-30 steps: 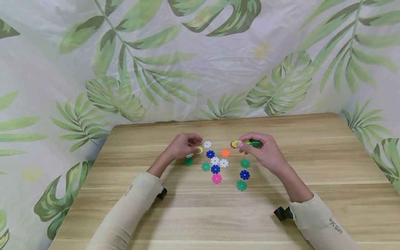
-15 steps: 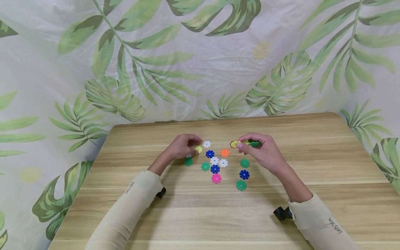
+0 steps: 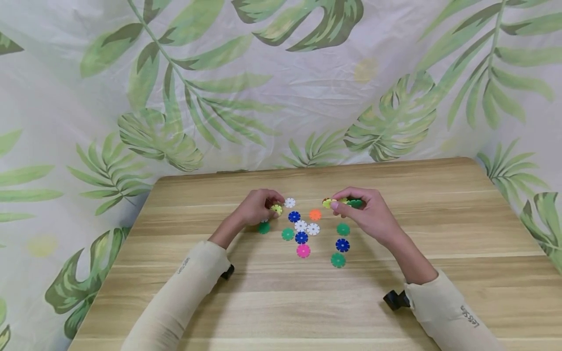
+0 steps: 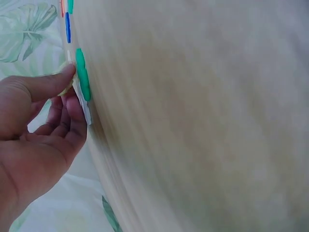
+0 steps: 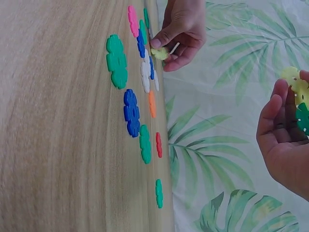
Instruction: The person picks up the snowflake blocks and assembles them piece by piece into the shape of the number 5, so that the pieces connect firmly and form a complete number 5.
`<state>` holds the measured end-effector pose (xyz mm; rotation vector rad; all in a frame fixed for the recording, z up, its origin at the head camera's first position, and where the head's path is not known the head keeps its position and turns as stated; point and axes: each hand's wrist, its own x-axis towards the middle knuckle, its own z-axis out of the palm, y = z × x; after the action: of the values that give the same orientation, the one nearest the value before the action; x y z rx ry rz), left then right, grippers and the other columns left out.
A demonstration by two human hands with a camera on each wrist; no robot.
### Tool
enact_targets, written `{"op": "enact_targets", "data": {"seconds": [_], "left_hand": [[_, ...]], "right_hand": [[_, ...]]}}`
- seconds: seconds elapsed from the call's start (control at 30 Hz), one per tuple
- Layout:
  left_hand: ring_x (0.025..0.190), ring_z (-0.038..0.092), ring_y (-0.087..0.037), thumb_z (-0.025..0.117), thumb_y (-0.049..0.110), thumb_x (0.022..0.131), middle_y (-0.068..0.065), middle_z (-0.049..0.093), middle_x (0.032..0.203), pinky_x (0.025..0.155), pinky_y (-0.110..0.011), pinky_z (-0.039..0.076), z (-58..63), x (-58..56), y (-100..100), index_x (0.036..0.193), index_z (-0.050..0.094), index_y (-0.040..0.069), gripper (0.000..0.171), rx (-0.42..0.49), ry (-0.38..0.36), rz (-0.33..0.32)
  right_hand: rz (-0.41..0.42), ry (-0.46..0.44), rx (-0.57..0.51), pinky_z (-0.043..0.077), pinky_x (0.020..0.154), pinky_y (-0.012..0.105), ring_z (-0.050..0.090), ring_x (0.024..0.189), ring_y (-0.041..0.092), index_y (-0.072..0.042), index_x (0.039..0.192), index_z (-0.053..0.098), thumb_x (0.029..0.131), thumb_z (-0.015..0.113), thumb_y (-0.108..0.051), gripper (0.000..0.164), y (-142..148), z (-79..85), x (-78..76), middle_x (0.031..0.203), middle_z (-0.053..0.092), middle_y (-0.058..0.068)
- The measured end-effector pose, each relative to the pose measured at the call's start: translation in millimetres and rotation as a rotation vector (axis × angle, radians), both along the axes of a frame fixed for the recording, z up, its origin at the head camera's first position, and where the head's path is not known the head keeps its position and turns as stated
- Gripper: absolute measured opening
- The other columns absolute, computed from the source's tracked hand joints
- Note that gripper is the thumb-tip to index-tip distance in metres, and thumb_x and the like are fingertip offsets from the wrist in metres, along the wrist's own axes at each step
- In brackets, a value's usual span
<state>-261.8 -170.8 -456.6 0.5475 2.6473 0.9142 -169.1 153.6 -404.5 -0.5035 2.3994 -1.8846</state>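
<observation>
Nearest are the left sleeve (image 3: 180,297) and right sleeve (image 3: 452,312), with a black device (image 3: 396,300) by the right cuff, reaching over a wood-grain table (image 3: 285,307). Flat notched discs lie at its middle. On the right, going away from the viewer, run a near green disc (image 3: 338,260), a blue disc (image 3: 343,245) and a far green disc (image 3: 343,229). Well to their left is a pink disc (image 3: 303,251); beyond it are another blue one, two white discs (image 3: 313,229) side by side, and an orange disc (image 3: 314,215). Farther still, at left, the left hand (image 3: 258,207) pinches a yellow disc (image 3: 276,209) between thumb and fingers, near a lone white disc (image 3: 290,202). At right, the right hand (image 3: 369,209) grips a cluster (image 5: 290,74) of yellow and green discs. Behind the table hangs a leaf-print cloth (image 3: 307,97).
</observation>
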Motion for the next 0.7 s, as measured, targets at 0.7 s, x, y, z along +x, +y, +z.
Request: {"op": "enact_targets", "data": {"seconds": [0.7], "left_hand": [[0.083, 0.074, -0.025, 0.074, 0.009, 0.102, -0.012, 0.082, 0.104, 0.069, -0.026, 0.059, 46.8, 50.9, 34.3, 0.115, 0.083, 0.009, 0.016, 0.365, 0.157, 0.011]], "right_hand": [[0.004, -0.017, 0.001, 0.057, 0.068, 0.028, 0.069, 0.086, 0.032, -0.004, 0.114, 0.079, 0.103, 0.073, -0.017, 0.018, -1.4, -1.2, 0.2, 0.091, 0.078, 0.002]]}}
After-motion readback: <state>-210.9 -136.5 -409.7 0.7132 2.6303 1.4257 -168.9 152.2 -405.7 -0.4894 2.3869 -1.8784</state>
